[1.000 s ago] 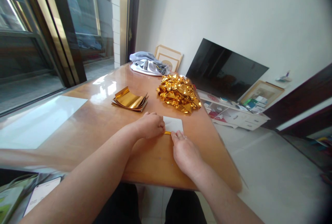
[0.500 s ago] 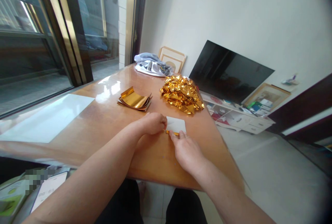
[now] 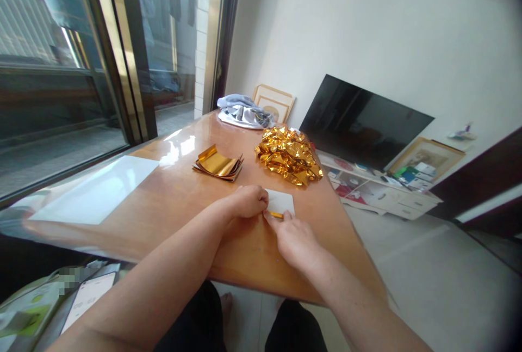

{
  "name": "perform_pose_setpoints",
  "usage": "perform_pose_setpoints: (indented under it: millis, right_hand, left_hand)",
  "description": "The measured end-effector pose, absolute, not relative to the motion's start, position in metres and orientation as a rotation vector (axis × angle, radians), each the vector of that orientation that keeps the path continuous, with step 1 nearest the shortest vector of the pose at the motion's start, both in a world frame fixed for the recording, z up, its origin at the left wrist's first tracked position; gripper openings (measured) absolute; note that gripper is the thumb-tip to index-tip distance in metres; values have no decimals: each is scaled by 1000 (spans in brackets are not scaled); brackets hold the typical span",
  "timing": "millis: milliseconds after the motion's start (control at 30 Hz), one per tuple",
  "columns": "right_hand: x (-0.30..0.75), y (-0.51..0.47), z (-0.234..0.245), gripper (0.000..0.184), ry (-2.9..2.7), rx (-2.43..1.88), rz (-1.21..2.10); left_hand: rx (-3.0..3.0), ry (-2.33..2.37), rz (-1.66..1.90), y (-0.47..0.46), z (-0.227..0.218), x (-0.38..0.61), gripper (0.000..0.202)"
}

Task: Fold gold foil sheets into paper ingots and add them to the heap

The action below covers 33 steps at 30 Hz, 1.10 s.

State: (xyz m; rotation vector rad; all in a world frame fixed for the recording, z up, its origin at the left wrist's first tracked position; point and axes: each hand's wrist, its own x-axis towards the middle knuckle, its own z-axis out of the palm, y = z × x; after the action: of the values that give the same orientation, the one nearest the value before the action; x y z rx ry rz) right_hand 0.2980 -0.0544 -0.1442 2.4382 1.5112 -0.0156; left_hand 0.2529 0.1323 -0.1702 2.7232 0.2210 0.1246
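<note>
A sheet of gold foil paper (image 3: 281, 200) lies on the table with its white back up. Along its near edge a narrow folded strip shows gold. My left hand (image 3: 248, 201) is closed at the sheet's left edge, its fingertips partly hidden. With thumb and fingers at the folded strip, my right hand (image 3: 296, 238) grips the near edge. Beyond the hands rises a heap of crumpled-looking folded gold foil pieces (image 3: 289, 156). To the left sits a stack of gold foil sheets (image 3: 218, 164), the top one curling up.
The wooden table (image 3: 175, 232) has a white sheet (image 3: 98, 189) at its left. Folded cloth (image 3: 242, 110) lies at the far end. A phone (image 3: 89, 297) rests below the left table edge. A television (image 3: 362, 123) and a white cabinet (image 3: 402, 208) stand beyond.
The view has tilted slightly, so the scene sits lower and a little to the right. My left hand has closed in on my right thumb at the sheet's near-left corner.
</note>
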Motion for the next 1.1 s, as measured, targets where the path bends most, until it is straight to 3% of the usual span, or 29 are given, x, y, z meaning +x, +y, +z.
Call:
perform_pose_setpoints:
  millis: [433,733,867,1100]
  right_hand:
    - [307,-64,-147,69,1628,2574,-111]
    - [369,-64,-146,27,1808,3069,-683]
    - [388,-57,-151,28,1778,3156,-699]
    - [399,-43,-171,10,1618,3347,-598]
  left_hand:
    - [2847,122,63,120,-167,254,35]
    - [2839,268,136,114,-172,258,34]
    - [2821,333,187,110,-176,261,34]
    - [2773,419,216,108,-178,264,29]
